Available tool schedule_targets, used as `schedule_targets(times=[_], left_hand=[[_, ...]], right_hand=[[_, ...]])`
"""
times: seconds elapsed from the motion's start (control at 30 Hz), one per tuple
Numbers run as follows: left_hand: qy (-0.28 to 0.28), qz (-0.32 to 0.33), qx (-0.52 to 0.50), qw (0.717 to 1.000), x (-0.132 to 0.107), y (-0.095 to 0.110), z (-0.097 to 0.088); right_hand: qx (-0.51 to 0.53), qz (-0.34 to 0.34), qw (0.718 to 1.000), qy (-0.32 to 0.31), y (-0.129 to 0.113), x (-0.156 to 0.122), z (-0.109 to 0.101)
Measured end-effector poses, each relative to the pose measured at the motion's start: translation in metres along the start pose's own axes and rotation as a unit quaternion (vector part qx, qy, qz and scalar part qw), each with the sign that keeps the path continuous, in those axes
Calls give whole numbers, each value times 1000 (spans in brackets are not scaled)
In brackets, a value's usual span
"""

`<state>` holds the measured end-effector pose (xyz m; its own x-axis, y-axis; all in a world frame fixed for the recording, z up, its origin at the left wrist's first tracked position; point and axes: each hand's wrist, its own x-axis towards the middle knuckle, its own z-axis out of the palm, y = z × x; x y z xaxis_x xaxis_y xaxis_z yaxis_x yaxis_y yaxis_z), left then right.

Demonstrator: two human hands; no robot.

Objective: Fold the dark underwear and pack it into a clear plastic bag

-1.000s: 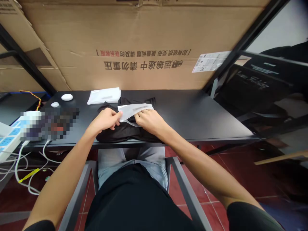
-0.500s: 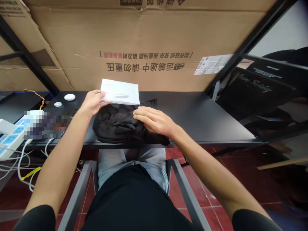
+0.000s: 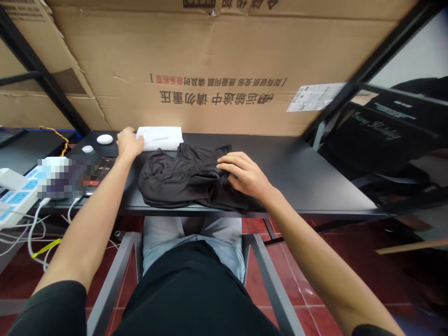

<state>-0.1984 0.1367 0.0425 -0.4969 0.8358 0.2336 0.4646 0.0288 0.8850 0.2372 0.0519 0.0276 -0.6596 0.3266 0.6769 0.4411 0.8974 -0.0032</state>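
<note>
My left hand (image 3: 129,142) is at the back left of the desk, its thumb and fingers closed on the left end of a flat white rectangular packet (image 3: 159,139). The packet lies along the back of the desk and has a faint grey mark on top. In front of it is a crumpled black cloth garment (image 3: 175,179), spread toward the front edge. Above the garment's right part hovers my right hand (image 3: 245,175), fingers loosely extended and nothing seen in them. Whether its fingertips touch the cloth I cannot tell.
A large cardboard box (image 3: 224,51) stands behind the black desk (image 3: 308,182). At left are a white oval case (image 3: 104,139), a small white cap (image 3: 87,149), a phone (image 3: 101,170) and a power strip (image 3: 21,193) with cables. A black bag (image 3: 371,126) is at right.
My left hand has brought the white packet down and left, from above the garment to the back of the desk. My right hand has shifted right over the cloth.
</note>
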Motion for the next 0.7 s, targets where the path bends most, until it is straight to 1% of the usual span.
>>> schedule_targets(times=[0.03,0.1,0.17,0.2,0.27,0.33,0.37,0.4,0.5,0.53,0.57,0.6,0.7], left_hand=[[4,36,48,998,-5,3,-1],[10,112,124,986,-19,12,1],[-10,191,196,962,-39,27,10],[-27,223,210,952,-50,36,16],[-62,281,203,936,-74,56,31],[-108,349,168,916,-100,73,45],[-134,381,148,903,-113,80,50],[-160,407,131,890,-125,85,55],[-230,452,114,854,-157,90,65],[-250,459,120,844,-165,90,68],[-265,463,130,836,-172,89,71],[-277,466,143,828,-178,88,75],[-286,476,193,809,-188,87,89]], right_hand=[[-15,3,1000,4,2,0,-1],[-41,11,999,17,8,-1,-3],[-55,27,997,35,15,-1,-4],[-57,40,996,49,19,-1,-3],[-58,73,992,79,27,-2,-1],[-61,97,989,88,34,-5,1],[-64,103,990,76,37,-7,2],[-67,104,991,49,40,-10,2],[-54,94,992,-67,43,-22,-2],[-40,94,991,-92,43,-26,-5],[-24,96,990,-103,43,-30,-7],[-8,102,990,-101,42,-33,-10],[26,117,991,-51,37,-39,-14]])
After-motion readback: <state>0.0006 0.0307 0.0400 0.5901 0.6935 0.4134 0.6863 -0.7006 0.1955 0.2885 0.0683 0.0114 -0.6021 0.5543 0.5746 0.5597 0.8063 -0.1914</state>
